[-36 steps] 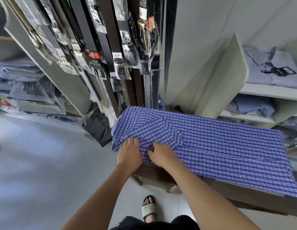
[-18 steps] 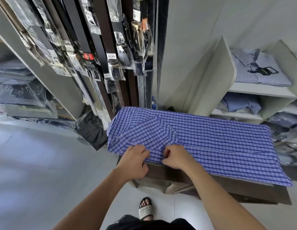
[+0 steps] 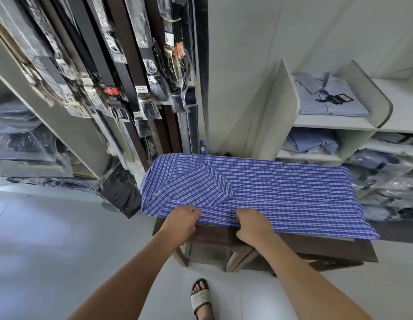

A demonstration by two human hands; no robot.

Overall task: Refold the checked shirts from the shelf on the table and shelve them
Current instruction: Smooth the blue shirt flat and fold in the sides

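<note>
Pinching near hem of woven checked shirt | left grip, right grip closed | dark wooden table

The checked shirt is soft woven cloth, matt. The surface beneath is dark, smooth wood. Glossy clear plastic sleeves wrap the hanging belts.

left hand curled, right hand curled

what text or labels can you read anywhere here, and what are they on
None can be read.
White price tags on the hanging belts: print too small and blurred.
Black tag on the folded shirt on the shelf: blurred.
Checked shirt on the table: no writing visible.
</note>
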